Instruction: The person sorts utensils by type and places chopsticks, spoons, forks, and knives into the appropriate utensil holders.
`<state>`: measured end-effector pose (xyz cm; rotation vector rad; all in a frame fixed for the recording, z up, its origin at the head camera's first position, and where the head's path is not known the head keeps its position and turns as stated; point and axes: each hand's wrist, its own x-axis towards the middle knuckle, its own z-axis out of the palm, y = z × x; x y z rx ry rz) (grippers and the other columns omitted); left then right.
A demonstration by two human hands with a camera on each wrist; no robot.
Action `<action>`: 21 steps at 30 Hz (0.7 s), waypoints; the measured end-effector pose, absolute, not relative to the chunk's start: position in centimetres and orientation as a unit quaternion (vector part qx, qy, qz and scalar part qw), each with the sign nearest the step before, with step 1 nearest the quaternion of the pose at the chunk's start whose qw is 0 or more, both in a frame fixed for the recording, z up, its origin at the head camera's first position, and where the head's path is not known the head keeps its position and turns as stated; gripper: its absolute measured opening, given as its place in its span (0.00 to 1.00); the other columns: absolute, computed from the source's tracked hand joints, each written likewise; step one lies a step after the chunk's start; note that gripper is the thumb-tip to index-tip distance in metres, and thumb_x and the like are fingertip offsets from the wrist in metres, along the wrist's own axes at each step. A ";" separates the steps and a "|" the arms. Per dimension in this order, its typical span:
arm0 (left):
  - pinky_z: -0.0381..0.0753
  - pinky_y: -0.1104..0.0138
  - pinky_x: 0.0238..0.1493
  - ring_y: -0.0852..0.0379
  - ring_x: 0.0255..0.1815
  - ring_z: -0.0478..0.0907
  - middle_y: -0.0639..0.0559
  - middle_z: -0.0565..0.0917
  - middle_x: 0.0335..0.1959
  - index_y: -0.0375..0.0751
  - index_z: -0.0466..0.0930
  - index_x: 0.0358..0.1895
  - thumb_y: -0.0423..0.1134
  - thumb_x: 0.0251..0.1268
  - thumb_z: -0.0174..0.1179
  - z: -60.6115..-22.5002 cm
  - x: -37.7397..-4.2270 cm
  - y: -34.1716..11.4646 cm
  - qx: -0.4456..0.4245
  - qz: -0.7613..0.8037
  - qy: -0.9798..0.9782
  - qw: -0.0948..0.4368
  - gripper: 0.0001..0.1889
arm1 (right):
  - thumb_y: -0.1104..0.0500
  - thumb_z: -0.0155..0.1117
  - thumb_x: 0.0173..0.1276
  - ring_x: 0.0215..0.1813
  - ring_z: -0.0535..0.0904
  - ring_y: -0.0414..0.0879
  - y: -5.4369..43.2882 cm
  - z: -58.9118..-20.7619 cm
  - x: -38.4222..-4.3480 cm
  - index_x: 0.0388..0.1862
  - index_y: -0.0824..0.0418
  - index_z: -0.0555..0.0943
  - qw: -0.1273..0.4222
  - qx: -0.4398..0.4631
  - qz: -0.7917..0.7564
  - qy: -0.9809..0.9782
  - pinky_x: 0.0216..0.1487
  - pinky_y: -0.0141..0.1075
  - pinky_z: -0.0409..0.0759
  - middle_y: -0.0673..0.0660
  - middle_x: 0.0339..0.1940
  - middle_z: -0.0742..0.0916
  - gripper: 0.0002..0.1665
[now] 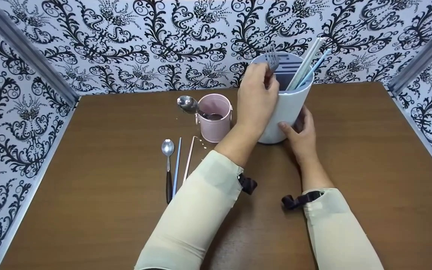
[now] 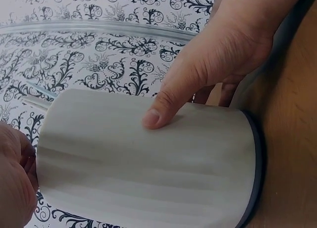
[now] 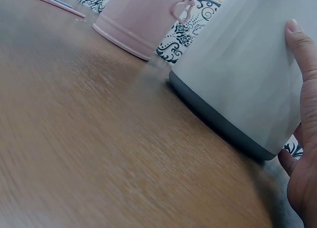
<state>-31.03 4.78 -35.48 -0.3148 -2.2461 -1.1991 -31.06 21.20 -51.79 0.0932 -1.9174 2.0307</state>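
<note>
A tall white utensil holder (image 1: 287, 112) with a grey slotted top stands on the table, its dark base showing in the right wrist view. My left hand (image 1: 257, 95) is at its rim, fingers pinching a metal fork (image 1: 271, 58) with the tines up. The fork's lower part is hidden behind the fingers. My right hand (image 1: 305, 135) grips the holder low on its right side, thumb (image 2: 154, 118) across the front wall. Pale chopsticks (image 1: 306, 65) and a light blue stick (image 1: 315, 67) lean out of the holder's right part.
Left of the holder is a pink pail (image 1: 216, 129) with a large metal spoon (image 1: 188, 104) leaning out. Nearer lie a black-handled spoon (image 1: 168, 168), a blue stick (image 1: 177, 165) and a pink stick (image 1: 189, 157), beside white crumbs. A patterned wall (image 1: 144, 48) rises behind the table.
</note>
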 end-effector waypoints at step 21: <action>0.76 0.71 0.62 0.55 0.55 0.76 0.48 0.81 0.51 0.39 0.81 0.55 0.35 0.69 0.66 -36.9 -30.0 4.2 -0.092 -0.447 -0.836 0.304 0.14 | 0.52 0.80 0.61 0.77 0.69 0.51 21.2 -51.9 -31.1 0.82 0.60 0.61 0.174 0.041 0.717 -0.674 0.81 0.47 0.65 0.59 0.77 0.73 0.55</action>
